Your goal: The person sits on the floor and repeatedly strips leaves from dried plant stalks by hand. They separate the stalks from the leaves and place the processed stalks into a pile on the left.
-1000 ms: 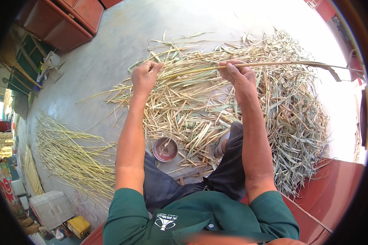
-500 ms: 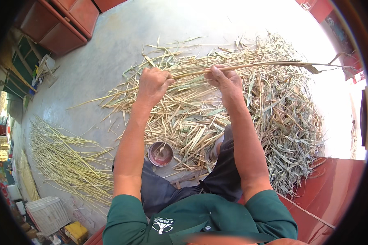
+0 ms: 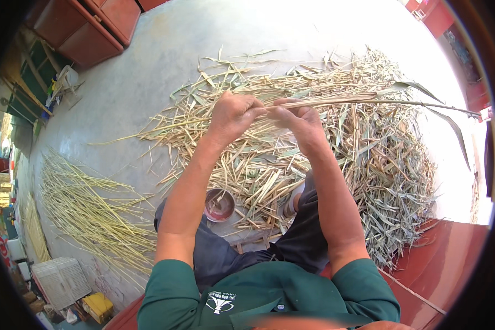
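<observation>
I saw my left hand (image 3: 232,116) and right hand (image 3: 298,120) meet almost knuckle to knuckle above the heap of dry leaf strippings (image 3: 335,165) on the concrete floor (image 3: 148,71). Both sets of fingers were clenched on one long pale stalk (image 3: 335,101), the left closing over its near end, the right pinching it just beside. The stalk's long axis ran nearly level, from the hands out toward three o'clock, its thin tip and drooping green leaves (image 3: 451,124) reaching past the heap's edge. A small round red bowl (image 3: 219,205) sat at six o'clock from the hands, by my knee. At about eight o'clock, well apart, lay a bundle of stripped yellowish stalks (image 3: 88,209), and red cabinets (image 3: 88,25) stood at eleven o'clock
</observation>
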A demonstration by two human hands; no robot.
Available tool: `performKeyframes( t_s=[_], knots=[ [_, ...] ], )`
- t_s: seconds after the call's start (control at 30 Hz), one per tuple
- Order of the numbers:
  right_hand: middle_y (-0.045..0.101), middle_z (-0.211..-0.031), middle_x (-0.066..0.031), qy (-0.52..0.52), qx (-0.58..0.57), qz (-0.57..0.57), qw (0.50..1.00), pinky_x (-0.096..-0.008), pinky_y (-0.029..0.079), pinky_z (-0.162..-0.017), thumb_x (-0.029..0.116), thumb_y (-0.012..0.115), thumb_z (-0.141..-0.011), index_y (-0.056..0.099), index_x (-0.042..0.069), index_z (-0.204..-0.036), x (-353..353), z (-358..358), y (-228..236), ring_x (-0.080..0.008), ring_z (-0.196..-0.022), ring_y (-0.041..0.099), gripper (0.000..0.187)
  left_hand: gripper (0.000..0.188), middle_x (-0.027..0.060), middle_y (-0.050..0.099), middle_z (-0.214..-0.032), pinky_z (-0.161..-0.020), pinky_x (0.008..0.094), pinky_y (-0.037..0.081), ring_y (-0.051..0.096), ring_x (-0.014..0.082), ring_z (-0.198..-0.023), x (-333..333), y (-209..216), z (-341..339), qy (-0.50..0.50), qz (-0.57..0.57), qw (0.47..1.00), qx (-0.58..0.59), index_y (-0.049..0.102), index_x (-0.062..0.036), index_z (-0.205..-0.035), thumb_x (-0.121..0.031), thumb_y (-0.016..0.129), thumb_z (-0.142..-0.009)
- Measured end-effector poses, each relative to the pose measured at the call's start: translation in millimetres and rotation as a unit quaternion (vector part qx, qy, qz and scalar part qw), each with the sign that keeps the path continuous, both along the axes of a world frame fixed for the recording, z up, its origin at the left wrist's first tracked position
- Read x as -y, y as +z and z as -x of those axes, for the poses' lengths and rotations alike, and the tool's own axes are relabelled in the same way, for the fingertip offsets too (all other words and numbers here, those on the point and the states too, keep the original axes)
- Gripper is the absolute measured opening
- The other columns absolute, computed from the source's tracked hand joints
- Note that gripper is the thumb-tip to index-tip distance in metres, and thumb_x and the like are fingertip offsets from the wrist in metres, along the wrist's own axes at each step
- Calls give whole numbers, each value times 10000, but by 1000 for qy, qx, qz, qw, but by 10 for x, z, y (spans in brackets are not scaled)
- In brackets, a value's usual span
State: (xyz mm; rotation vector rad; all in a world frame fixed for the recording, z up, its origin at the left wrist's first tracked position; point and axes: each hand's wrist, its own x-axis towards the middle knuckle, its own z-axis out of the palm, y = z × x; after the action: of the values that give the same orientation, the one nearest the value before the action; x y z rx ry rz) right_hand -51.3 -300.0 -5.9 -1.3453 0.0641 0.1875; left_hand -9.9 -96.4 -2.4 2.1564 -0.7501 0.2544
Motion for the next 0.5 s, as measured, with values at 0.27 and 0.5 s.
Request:
performKeyframes(
  t_s=[0.27, 0.5],
  knots=[
    [737, -1044, -110, -32, 24, -41, 998, -330, 544, -864, 167, 701, -939, 657, 0, -1183, 52, -17, -31, -190, -981, 706, 299, 142, 126, 728, -765, -610, 321, 535, 697, 214, -649, -130, -2, -37, -6, 54, 995, -88, 767, -23, -886, -137, 790, -805],
    [723, -1022, -154, -103, -12, -111, 988, -324, 579, -798, 151, 555, -964, 646, -20, -1096, -103, 29, -36, -232, -918, 723, 234, 132, 103, 743, -794, -649, 284, 538, 699, 174, -693, 110, -176, 80, 37, 133, 981, -136, 766, -17, -883, -122, 805, -813]
  ],
)
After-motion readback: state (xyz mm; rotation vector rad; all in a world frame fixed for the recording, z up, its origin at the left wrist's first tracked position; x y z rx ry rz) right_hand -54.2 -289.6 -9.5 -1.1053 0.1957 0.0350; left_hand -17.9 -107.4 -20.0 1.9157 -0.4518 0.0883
